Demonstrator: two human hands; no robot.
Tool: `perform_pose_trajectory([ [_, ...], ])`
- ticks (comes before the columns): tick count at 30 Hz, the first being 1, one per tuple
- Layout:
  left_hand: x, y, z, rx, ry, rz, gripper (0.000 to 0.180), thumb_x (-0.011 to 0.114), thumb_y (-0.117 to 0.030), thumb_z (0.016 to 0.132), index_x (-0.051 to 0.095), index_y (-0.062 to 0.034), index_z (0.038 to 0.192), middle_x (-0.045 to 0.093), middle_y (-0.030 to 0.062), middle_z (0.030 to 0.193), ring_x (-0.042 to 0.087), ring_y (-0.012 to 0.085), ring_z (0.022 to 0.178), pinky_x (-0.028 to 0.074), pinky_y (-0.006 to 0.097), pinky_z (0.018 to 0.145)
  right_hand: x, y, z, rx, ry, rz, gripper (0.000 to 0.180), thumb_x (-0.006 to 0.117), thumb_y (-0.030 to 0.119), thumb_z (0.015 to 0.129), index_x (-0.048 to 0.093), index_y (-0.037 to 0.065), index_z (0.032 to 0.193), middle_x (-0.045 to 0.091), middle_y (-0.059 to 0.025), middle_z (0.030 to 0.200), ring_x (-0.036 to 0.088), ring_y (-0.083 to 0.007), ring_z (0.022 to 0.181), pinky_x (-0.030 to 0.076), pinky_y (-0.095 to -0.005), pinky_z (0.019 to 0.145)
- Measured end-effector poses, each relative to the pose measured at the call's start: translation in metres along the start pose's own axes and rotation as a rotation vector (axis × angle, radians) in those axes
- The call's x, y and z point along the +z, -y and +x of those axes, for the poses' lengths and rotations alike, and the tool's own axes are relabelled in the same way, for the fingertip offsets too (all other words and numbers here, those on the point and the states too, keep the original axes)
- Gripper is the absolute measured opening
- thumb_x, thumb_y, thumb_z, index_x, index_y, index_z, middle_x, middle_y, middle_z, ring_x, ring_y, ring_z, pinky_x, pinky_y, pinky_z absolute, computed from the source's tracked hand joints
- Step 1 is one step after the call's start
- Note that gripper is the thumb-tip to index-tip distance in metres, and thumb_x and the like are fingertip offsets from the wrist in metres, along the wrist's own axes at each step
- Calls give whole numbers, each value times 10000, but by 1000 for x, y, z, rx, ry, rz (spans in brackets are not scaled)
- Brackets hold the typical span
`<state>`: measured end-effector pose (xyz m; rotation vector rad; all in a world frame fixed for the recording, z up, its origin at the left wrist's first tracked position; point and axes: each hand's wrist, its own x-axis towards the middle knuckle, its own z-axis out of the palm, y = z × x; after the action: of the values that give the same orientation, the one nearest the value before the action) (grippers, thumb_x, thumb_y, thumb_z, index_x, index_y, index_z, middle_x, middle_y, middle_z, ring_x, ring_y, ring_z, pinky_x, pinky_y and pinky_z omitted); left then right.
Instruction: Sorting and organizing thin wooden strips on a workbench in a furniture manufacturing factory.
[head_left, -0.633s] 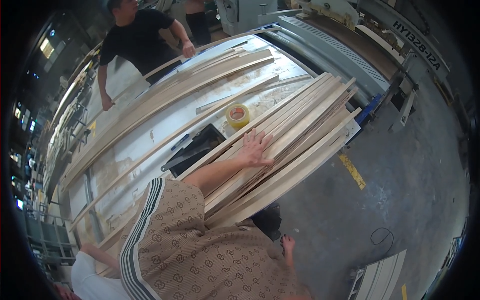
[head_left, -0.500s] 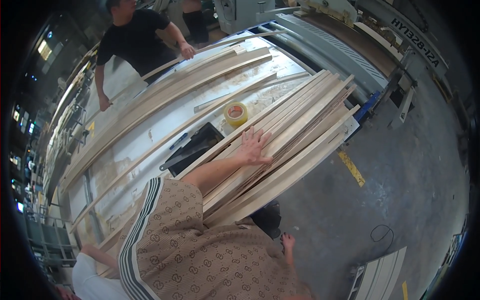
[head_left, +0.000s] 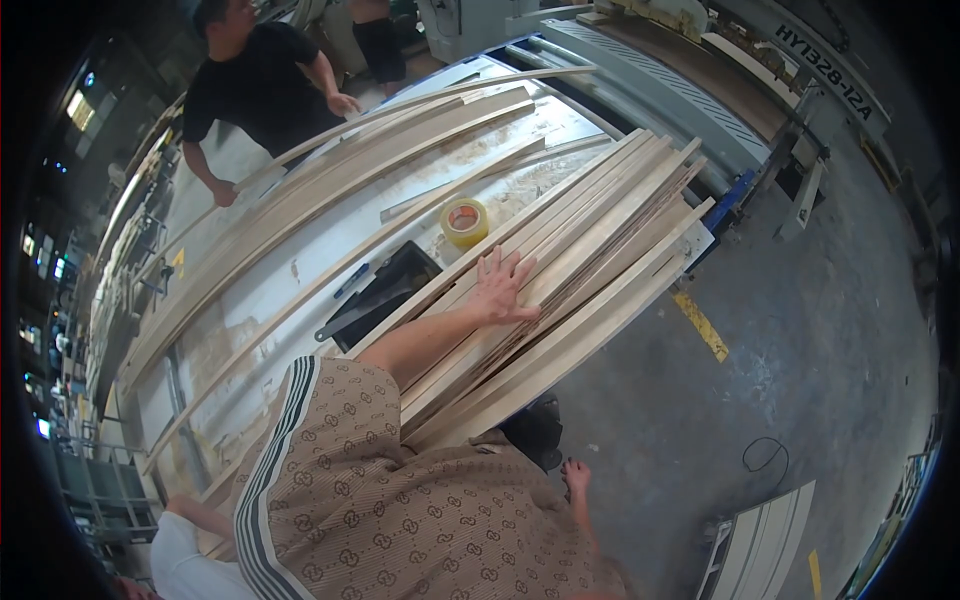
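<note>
Landmark: tape roll, lying flat on the bench. The wooden strips lay in a long, loosely aligned pile just right of the tape, running on past it toward the roller machine, ends uneven. Left hand rested palm down on top of this pile, on the near side of the tape, fingers spread and not wrapped round any strip. Right hand hung off the bench, well apart from the tape and from the other hand; its grip was partly hidden, so could not tell whether it held anything. Black tray sat just left of the tape, pen farther left. Beyond the tape, a co-worker held a thin strip over a second batch. Step in hand, judged: steadying or feeling the pile with one flat palm. From that pose, shifting a strip would call for curling the fingers over one edge, apart from its neighbours.
</note>
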<state>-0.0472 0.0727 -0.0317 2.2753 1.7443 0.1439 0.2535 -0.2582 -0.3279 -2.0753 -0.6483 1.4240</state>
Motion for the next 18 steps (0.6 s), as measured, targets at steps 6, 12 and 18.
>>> perform_pose_trajectory([
  [6, 1, 0, -1, -4, -7, 1, 984, 648, -596, 713, 243, -185, 1511, 229, 187, 1534, 94, 491, 1425, 99, 653, 1128, 0, 1, -2, -2, 13, 4, 211, 617, 186, 897, 657, -6, 972, 637, -61, 762, 593, -128, 633, 463, -266, 507],
  [12, 4, 1, -1, -2, -12, 8, 978, 648, -586, 711, 249, -183, 1509, 234, 186, 1532, 103, 492, 1423, 107, 654, 1127, 1, 6, -7, 18, 0, 18, 210, 619, 188, 894, 663, -1, 975, 639, -59, 751, 602, -131, 626, 469, -266, 505],
  [18, 5, 4, 1, 15, -35, 39, 988, 656, -577, 706, 243, -182, 1512, 247, 194, 1530, 109, 487, 1424, 112, 640, 1131, 0, 1, -3, 7, -23, -21, 228, 619, 201, 892, 675, 3, 992, 658, -66, 761, 629, -133, 646, 492, -271, 525],
])
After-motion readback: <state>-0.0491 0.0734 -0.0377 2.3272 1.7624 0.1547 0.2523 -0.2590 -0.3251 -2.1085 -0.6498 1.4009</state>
